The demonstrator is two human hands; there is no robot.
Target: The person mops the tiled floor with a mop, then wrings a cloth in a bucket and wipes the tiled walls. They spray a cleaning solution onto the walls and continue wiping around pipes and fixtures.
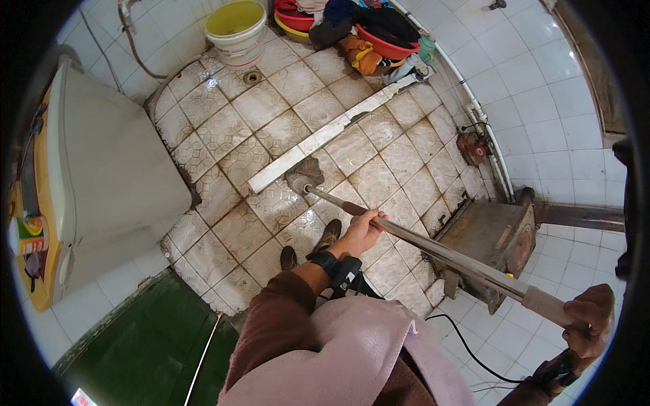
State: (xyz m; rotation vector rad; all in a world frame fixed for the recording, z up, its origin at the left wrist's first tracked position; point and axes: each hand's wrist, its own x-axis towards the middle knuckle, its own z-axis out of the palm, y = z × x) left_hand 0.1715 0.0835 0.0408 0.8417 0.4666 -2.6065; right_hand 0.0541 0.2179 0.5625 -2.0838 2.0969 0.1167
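Note:
A mop (433,250) with a long metal pole slants across the view. Its grey, wet-looking head (305,176) rests on the tiled floor, against the near side of a low white tiled ledge (325,133). My left hand (362,233) is wrapped round the lower part of the pole, near a brown sleeve on it. At the far right, my right hand (590,318) grips the pale upper end of the pole. Both wrists wear dark straps. My shoes (327,237) stand just nearer than the mop head.
A white bucket (237,40) with yellow inside stands beyond a floor drain (252,77). Basins heaped with clothes (386,42) sit at the back. On the left is a large pale appliance (118,169); on the right, a metal stove (484,240) and a red pump (472,147).

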